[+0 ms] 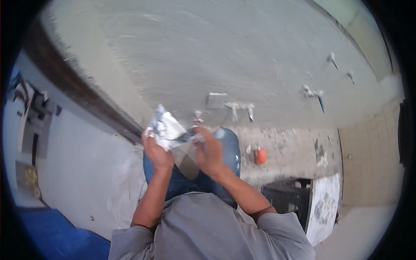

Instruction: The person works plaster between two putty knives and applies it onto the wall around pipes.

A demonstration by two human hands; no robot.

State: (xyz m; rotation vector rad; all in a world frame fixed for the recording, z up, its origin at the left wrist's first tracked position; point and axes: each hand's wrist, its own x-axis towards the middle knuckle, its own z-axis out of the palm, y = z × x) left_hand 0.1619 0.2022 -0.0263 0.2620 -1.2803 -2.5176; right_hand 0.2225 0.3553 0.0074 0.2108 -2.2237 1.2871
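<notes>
Silvery-white piece held up between two hands

The silvery-white piece (167, 126) is roughly triangular, with a bright, uneven face and bluish-grey patches toward its upper tip. It is tilted, that tip standing above the left hand (157, 151) and pointing away from the person. Its lower left edge sits in the left hand's grip, with fingers and thumb at that edge. From there the bright face spreads toward the right hand (209, 151), narrowing into a darker grey strip on that side. The strip ends at the right hand's bent fingers, where blur hides whether the two touch. What it is made of cannot be told.
</notes>
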